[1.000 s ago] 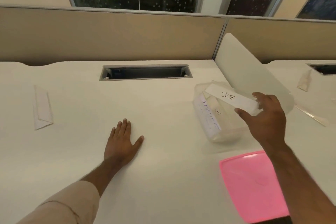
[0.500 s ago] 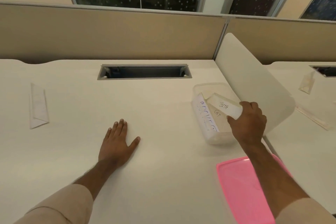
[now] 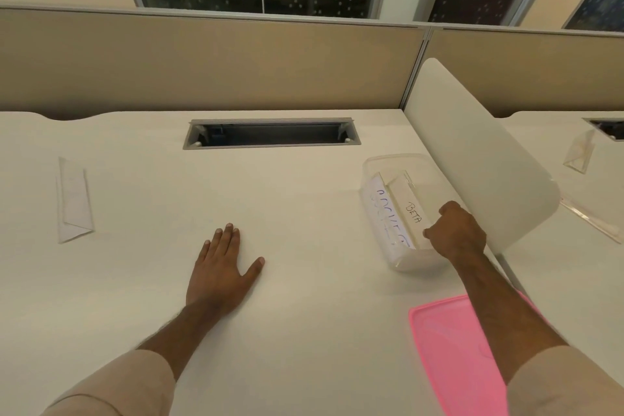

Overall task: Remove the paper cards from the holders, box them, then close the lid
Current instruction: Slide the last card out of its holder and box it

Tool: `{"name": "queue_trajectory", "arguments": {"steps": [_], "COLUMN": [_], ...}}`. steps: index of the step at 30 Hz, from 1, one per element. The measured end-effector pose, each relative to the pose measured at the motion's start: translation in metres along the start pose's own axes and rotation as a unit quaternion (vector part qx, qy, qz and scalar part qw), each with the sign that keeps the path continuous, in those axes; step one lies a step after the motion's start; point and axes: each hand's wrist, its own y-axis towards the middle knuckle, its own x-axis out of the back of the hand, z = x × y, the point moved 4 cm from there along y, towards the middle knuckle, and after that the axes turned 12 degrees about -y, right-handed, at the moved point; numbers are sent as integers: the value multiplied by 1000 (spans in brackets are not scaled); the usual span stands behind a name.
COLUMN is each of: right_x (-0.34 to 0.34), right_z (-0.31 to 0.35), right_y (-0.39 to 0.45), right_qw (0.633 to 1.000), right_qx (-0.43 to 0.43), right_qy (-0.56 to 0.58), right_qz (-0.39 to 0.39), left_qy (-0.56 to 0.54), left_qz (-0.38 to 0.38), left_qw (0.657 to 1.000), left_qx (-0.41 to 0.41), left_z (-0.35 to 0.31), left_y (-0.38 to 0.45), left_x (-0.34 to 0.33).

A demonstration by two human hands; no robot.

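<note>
A clear plastic box [image 3: 381, 164] stands on the desk at the right, against the white side divider. Inside it, a white card marked BETA [image 3: 410, 204] lies lengthwise, and another card with blue writing [image 3: 383, 213] leans along the left wall. My right hand [image 3: 456, 231] reaches into the box's near end, fingers closed on the near end of the BETA card. My left hand [image 3: 221, 267] rests flat on the desk, fingers spread, holding nothing. The pink lid [image 3: 452, 348] lies flat near the desk's front right, partly under my right forearm.
A clear triangular card holder [image 3: 72, 199] lies on the desk at the left. Two more clear holders [image 3: 580, 154] lie on the neighbouring desk beyond the white divider [image 3: 479, 152]. A cable slot [image 3: 270, 133] opens at the desk's back, before the beige partition.
My right hand has lowered the BETA card from above the box into it, turning the card lengthwise. My left hand has stayed flat on the desk.
</note>
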Motion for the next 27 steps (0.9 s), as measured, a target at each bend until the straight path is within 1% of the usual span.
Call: {"name": "queue_trajectory", "arguments": {"steps": [5, 7, 9, 11, 14, 16, 18, 22, 24, 27], "right_x": [-2, 1, 7, 12, 18, 18, 16, 6, -1, -10], "right_z": [-2, -2, 2, 12, 36, 55, 76, 127, 153, 192], "right_y": [-1, -6, -15, -29, -52, -66, -79, -107, -122, -142], "right_qw": [999, 997, 986, 966, 939, 924, 912, 893, 887, 877], "right_qx": [-6, 3, 36, 94, 170, 213, 245, 296, 319, 351], "right_qy": [34, 67, 120, 167, 197, 206, 217, 250, 257, 270], "right_qz": [-14, -48, -110, -174, -223, -241, -248, -229, -212, -184], "left_qy": [-2, -8, -19, -35, -104, -183, -248, -290, -313, -320], "left_qz": [1, -1, 0, 5, 2, -29, -78, -176, -217, -271], "left_qw": [1000, 1000, 1000, 999, 995, 982, 962, 932, 912, 889], "left_qx": [0, -1, -2, -1, 11, 44, 81, 130, 155, 185], "left_z": [1, 1, 1, 1, 0, 4, 15, 56, 80, 116], "left_y": [0, 1, 0, 0, 1, -2, -7, -18, -22, -27], "left_x": [0, 0, 1, 3, 13, 24, 40, 77, 97, 125]}}
